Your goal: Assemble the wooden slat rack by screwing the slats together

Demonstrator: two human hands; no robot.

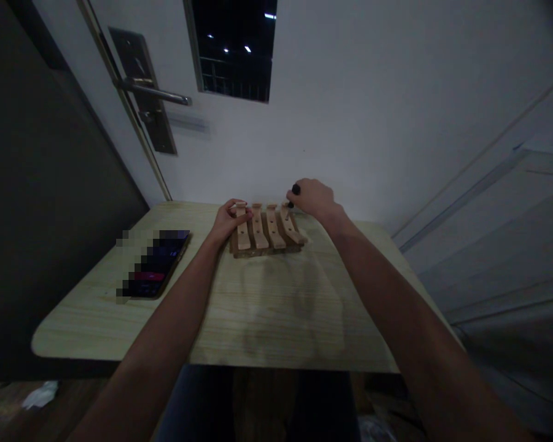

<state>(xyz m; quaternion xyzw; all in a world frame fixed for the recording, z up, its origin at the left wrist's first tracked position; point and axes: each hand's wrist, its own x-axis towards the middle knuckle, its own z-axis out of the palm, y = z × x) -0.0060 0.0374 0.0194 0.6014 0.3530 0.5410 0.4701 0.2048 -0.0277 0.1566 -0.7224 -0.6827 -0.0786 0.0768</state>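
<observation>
Near the table's far edge lies a brown wooden board (249, 252) bearing several pale wooden hook-shaped pieces (259, 234) side by side, with dark holes in them. The rightmost hook piece (290, 227) is skewed, its near end angled to the right past the board. My left hand (223, 223) grips the board's left end, thumb across the leftmost hook piece. My right hand (315, 197) is closed on a black-handled screwdriver (295, 189), whose shaft points down at the rightmost piece. Whether its tip sits in a screw is too small to tell.
A phone (168, 264), partly pixelated, lies on the pale wooden table (276, 319) left of my left forearm. Behind the table stands a white door (350, 110) with a metal handle (156, 92) and a dark window (235, 49).
</observation>
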